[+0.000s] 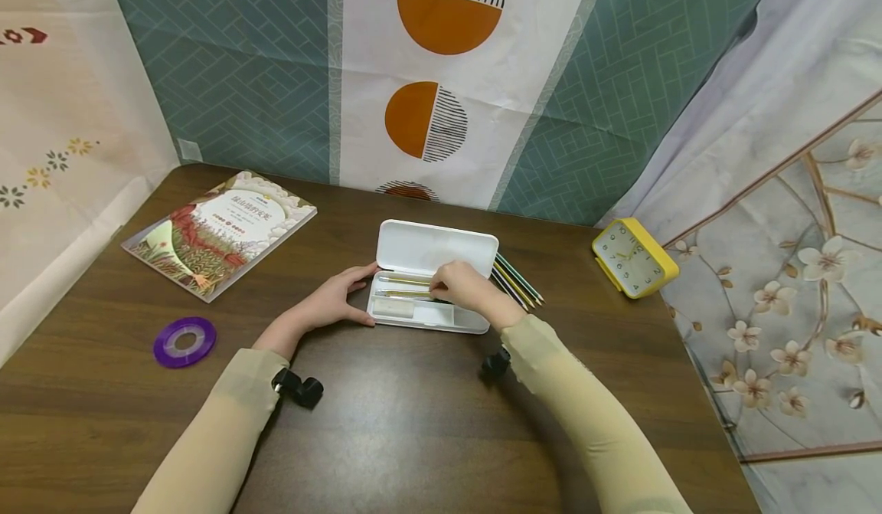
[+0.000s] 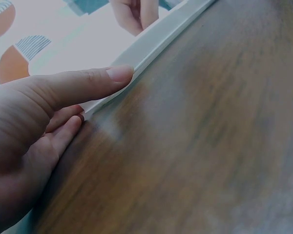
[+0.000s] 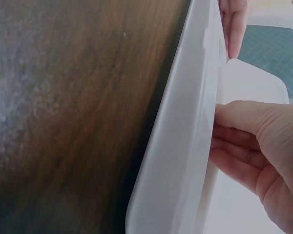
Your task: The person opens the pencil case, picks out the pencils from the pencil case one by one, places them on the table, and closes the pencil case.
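Observation:
An opened white pencil case (image 1: 475, 322) lies on the table, its lid (image 1: 406, 242) tilted up at the back. My left hand (image 1: 329, 297) holds its left end, thumb along the front edge and fingers at the back corner. Inside lie slim yellowish pencils (image 1: 403, 294) and a whitish block like an eraser (image 1: 393, 308). My right hand (image 1: 465, 284) reaches into the case, fingers curled and pinching the right end of a pencil. In the right wrist view the case's front wall (image 3: 178, 126) hides the fingertips.
Several dark, yellow and green pencils (image 1: 518, 280) lie right of the case. A yellow alarm clock (image 1: 630, 257) stands at the far right. To the left are an illustrated book (image 1: 223, 230) and a purple tape ring (image 1: 165, 349). Patterned cloth hangs behind the table.

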The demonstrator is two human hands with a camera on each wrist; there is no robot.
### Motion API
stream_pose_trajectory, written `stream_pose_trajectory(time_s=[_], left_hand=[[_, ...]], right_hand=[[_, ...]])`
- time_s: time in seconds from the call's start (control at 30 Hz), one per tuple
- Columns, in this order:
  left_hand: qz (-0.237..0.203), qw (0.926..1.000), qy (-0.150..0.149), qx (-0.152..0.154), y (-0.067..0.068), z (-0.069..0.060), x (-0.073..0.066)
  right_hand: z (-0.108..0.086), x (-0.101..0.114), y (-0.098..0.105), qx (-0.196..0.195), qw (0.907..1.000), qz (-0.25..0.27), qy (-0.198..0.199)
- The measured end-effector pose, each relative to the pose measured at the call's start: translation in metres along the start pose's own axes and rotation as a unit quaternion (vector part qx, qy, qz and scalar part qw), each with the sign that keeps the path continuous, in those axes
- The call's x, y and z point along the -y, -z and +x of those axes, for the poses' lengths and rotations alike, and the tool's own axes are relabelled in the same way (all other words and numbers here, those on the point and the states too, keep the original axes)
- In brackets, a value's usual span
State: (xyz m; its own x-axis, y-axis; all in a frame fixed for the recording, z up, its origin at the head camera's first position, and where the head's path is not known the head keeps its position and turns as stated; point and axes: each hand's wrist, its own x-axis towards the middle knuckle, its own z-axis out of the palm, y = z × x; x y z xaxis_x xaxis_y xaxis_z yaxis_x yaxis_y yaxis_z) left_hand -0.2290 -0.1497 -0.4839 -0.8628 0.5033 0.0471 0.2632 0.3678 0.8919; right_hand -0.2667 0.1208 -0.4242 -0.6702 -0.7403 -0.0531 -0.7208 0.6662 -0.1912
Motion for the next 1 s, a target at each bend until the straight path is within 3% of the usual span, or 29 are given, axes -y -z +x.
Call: stream_pose_trajectory(time_s=[0.3, 0.47, 0.63, 0.83, 1.0], left_hand=[[0.006, 1.0000, -0.002, -0.001, 0.001, -0.001, 0.000], [0.001, 1.0000, -0.002, 0.003, 0.001, 0.000, 0.001], [0.000, 1.0000, 0.000, 0.004, 0.001, 0.001, -0.001], [0.005, 1.0000, -0.007, 0.001, 0.002, 0.001, 0.000], [0.009, 0.9999, -0.005, 0.002, 0.000, 0.000, 0.001]], right_hand=[[-0.007, 0.002, 0.012, -0.078, 0.9969, -0.005, -0.008], [-0.013, 0.000, 0.025, -0.135, 0.9905, 0.005, -0.025], [-0.023, -0.013, 0.041, -0.211, 0.9759, 0.021, -0.052], [-0.038, -0.040, 0.054, -0.287, 0.9503, 0.036, -0.116], [-0.051, -0.068, 0.053, -0.320, 0.9312, 0.044, -0.168]])
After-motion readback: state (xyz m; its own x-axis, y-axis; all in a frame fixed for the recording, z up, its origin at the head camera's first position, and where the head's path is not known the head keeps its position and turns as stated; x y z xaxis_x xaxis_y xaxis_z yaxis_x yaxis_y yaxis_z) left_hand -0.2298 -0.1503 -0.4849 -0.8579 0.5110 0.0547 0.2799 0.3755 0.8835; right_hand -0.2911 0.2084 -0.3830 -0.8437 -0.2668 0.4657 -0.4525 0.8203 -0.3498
